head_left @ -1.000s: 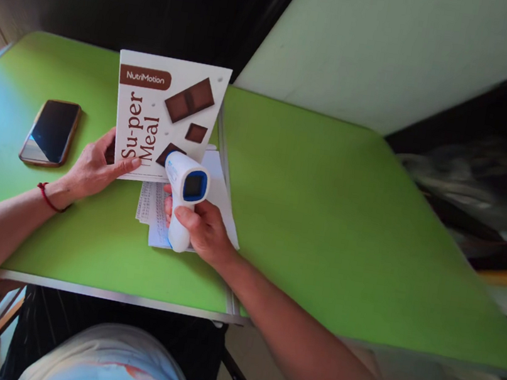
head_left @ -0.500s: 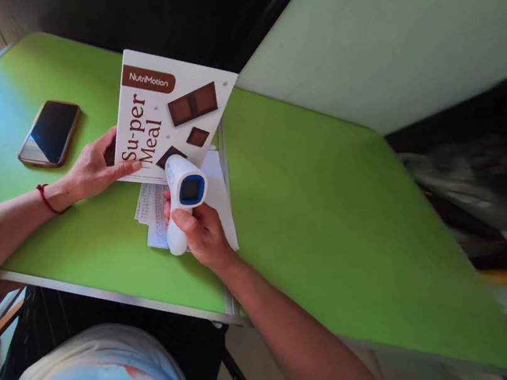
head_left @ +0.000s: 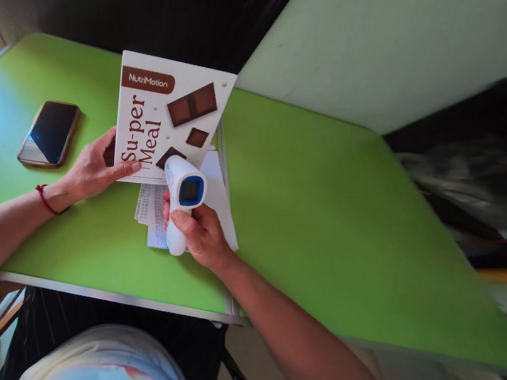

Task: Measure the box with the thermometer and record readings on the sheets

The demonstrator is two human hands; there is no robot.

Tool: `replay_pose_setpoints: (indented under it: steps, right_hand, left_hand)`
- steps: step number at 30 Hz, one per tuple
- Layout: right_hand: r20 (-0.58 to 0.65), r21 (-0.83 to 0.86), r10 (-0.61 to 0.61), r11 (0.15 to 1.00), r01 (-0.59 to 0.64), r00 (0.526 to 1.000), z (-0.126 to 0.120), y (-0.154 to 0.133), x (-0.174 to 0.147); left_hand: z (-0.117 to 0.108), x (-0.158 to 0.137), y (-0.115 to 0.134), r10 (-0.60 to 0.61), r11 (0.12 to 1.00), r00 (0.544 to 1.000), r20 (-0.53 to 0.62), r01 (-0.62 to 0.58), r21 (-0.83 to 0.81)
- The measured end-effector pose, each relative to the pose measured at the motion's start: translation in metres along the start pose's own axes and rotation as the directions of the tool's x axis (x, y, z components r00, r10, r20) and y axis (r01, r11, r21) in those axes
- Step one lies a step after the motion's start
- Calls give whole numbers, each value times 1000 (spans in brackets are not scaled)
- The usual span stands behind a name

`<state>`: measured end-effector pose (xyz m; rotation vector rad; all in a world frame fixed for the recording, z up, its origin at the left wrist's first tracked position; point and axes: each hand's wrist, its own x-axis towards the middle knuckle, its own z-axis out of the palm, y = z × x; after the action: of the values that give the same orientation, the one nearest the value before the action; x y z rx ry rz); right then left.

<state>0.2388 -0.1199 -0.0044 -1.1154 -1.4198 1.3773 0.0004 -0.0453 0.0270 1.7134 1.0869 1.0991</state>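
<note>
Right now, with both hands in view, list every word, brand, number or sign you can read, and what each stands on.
"NutriMotion": brown label on the white pack.
"Su-per Meal": brown letters turned sideways on the same pack.
Line along the pack's lower edge: too small to read.
Infrared thermometer: side marks too small; no digits readable on its dark screen.
Printed papers: print too small.

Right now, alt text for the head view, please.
The right hand grips a white thermometer in front of a Su-per Meal card in the left hand. Papers lie below on a green table, a phone to their left.
</note>
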Motion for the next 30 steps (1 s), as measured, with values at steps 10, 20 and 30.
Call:
replay_pose_setpoints:
  steps: [10,20,30]
  right_hand:
    - [4,35,-7,999,7,1000,-1,1,0]
    - [32,-3,-32,999,32,999,-2,1,-1]
    - [132,104,-37,994,24,991,-2,-1,2]
  left_hand:
    - [1,0,2,-13,1000,1000,2,13,7]
    - [0,1,1,19,997,1000,-23,-17,77]
    - [1,1,3,-10,999,1000,-4,10,49]
